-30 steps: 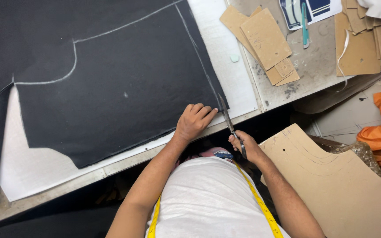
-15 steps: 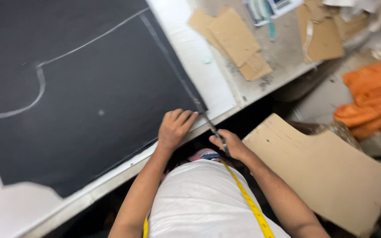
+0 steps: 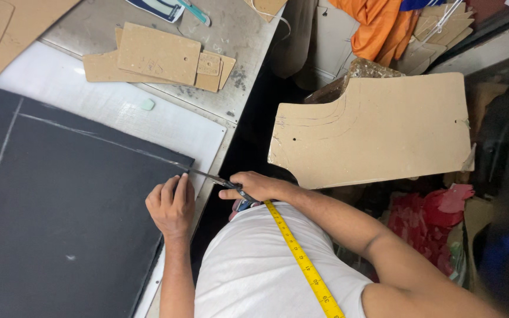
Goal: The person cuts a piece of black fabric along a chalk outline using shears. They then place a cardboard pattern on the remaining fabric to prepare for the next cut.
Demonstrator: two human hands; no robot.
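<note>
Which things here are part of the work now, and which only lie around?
In use: black chalk-marked fabric; dark metal scissors in right hand; left hand pressing fabric.
Lying about: brown cardboard pattern pieces; large cardboard pattern; orange cloth.

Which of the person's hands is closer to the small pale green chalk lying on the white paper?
Left. The left hand rests on the black cloth below the chalk; the right hand, holding the scissors, is farther right.
</note>
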